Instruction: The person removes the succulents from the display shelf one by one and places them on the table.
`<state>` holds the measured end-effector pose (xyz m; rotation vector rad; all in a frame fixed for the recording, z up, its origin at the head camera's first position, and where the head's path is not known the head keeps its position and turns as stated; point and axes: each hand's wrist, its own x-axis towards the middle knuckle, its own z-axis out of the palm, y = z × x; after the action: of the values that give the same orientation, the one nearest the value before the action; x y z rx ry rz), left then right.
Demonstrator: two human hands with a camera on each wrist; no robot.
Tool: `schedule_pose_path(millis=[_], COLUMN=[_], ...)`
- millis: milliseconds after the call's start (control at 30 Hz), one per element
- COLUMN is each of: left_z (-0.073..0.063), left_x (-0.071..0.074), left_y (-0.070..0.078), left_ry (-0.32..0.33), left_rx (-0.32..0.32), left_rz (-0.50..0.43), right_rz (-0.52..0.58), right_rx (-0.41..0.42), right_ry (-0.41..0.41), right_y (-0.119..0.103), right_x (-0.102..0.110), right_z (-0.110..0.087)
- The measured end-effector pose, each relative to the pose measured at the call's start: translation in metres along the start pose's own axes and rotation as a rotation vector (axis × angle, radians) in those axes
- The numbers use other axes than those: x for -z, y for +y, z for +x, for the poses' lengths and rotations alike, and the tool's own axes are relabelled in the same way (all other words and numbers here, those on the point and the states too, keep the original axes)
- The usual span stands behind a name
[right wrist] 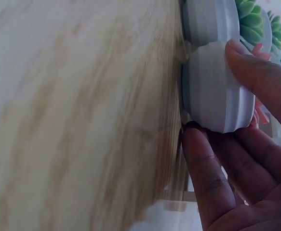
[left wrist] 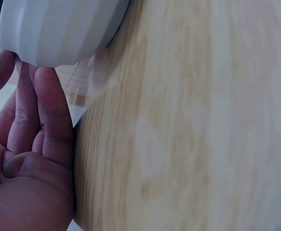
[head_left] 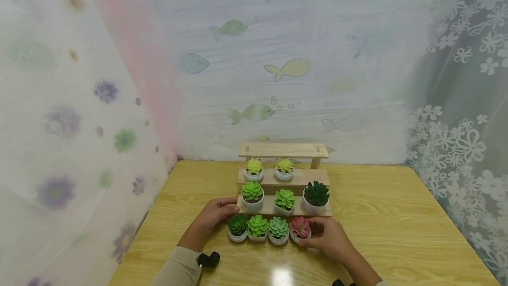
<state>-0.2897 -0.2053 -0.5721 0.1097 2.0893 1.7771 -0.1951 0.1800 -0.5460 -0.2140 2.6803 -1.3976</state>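
My right hand grips a small white pot with a red succulent, the right end of a front row. In the right wrist view, the thumb presses one side of this ribbed pot and the fingers its other side. My left hand has its fingertips at the left front corner of a stepped wooden plant stand, close beside a dark green succulent. That hand's fingers extend fairly straight by a white pot. A bright green succulent and a pale green one complete the row.
On the stand's lower step are two light green succulents and a dark one. Two yellow-green succulents occupy the step above, under a bare top plank. The wooden table meets patterned curtains behind.
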Motion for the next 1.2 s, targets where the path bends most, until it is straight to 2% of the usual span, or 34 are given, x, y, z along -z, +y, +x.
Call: schedule_pose_path(millis=[1200], left_z=[-0.0002], left_x=[-0.0001], left_y=[-0.0003], left_ry=[-0.010], left_rx=[0.014], left_rz=[-0.016], right_rz=[0.009], right_rx=[0.030], right_ry=[-0.003], right_y=[0.0005], right_x=[-0.0006], right_z=[-0.0060])
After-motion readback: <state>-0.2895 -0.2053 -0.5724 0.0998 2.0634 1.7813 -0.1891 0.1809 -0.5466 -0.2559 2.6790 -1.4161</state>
